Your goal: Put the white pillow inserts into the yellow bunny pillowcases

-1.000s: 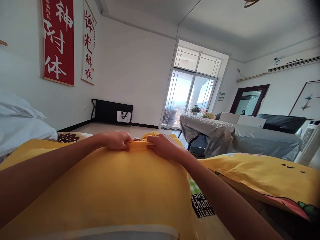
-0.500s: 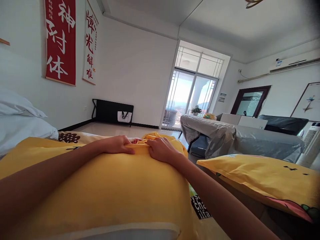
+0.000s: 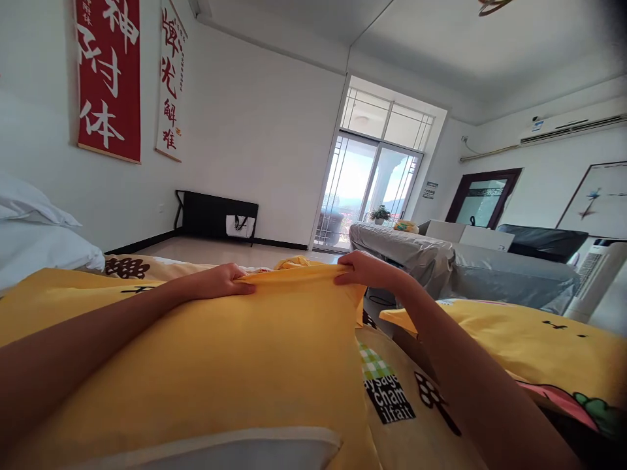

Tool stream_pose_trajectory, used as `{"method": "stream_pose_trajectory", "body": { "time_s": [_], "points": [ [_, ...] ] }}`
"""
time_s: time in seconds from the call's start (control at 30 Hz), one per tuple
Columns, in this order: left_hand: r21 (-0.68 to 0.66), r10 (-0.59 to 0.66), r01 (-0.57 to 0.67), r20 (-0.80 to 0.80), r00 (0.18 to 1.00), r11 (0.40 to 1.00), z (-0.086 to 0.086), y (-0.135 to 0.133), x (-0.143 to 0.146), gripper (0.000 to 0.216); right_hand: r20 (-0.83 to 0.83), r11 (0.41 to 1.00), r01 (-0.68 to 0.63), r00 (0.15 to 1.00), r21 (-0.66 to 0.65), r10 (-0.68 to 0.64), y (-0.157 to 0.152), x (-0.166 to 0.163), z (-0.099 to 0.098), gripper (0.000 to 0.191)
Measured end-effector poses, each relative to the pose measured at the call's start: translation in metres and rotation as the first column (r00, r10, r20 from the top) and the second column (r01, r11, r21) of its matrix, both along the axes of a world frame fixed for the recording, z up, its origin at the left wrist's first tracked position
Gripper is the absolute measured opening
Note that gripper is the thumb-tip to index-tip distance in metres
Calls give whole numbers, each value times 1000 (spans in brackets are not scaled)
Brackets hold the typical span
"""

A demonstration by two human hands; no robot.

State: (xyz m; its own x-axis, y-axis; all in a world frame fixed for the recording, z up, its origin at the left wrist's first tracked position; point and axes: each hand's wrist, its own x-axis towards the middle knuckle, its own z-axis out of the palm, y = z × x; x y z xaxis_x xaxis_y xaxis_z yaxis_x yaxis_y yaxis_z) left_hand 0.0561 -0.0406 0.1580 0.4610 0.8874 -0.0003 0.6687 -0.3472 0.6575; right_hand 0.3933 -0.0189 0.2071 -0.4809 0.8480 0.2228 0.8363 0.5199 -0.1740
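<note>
A plump pillow in a yellow pillowcase (image 3: 210,365) lies in front of me on the bed. My left hand (image 3: 223,282) is closed on the far edge of the pillowcase near its middle. My right hand (image 3: 365,269) pinches the same edge at the far right corner, and the cloth is stretched flat between the two hands. White pillow filling (image 3: 235,450) shows at the near open end of the case.
A second yellow pillow (image 3: 529,339) lies to the right. A printed sheet (image 3: 396,398) covers the bed beneath. White pillows (image 3: 34,235) are stacked at the left. A grey-covered sofa (image 3: 465,274) stands beyond, near glass balcony doors (image 3: 365,196).
My right hand slid to the right along the pillowcase edge, away from my left hand, to the corner. My left hand stayed near the middle. The view shifted slightly.
</note>
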Motion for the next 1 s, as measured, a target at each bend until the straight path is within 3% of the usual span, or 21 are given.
{"method": "stream_pose_trajectory", "body": {
  "time_s": [0.13, 0.23, 0.33, 0.4, 0.5, 0.57, 0.63, 0.73, 0.83, 0.9, 1.0],
  "points": [
    [-37, 1, 0, 30, 1000, 999, -2, 3, -7, 43, -336, 1000, -18, 942, -4, 15, 0, 11, -15, 25],
    [-61, -1, 4, 45, 999, 998, -3, 5, -11, 42, -682, 995, -83, 731, -50, 27, 5, 10, -38, 32],
    [-89, 6, -2, 43, 999, 996, -4, 7, -11, 44, -832, 1000, -8, 555, 14, 16, 13, -1, -55, 34],
    [-80, -36, 37, 8, 999, 996, -2, 9, -10, 44, -825, 986, 126, 565, 112, 22, 14, -12, -58, 28],
    [-13, -96, 95, -212, 973, 995, 6, 14, -7, 33, -728, 927, 260, 685, 270, 21, 11, -24, -54, 20],
    [51, -40, 64, -367, 929, 997, 14, 21, 1, 28, -689, 905, 282, 725, 320, 18, 7, -29, -49, 18],
    [129, 31, 24, -406, 913, 991, 23, 29, 18, 37, -671, 893, 303, 741, 333, -2, 3, -33, -43, 17],
    [199, -15, 67, -251, 968, 978, 36, 39, 61, 59, -643, 880, 333, 765, 339, -42, -2, -41, -37, 15],
    [171, -167, 158, 38, 985, 973, 43, 42, 109, 37, -659, 888, 310, 752, 341, -10, -3, -45, -34, 17],
    [180, -199, 173, 140, 970, 968, 44, 43, 132, 21, -715, 895, 298, 699, 332, 32, -2, -42, -36, 20],
    [211, -204, 157, 224, 953, 965, 39, 46, 145, 23, -853, 929, 281, 518, 242, 66, 1, -29, -48, 30]
  ]
}}
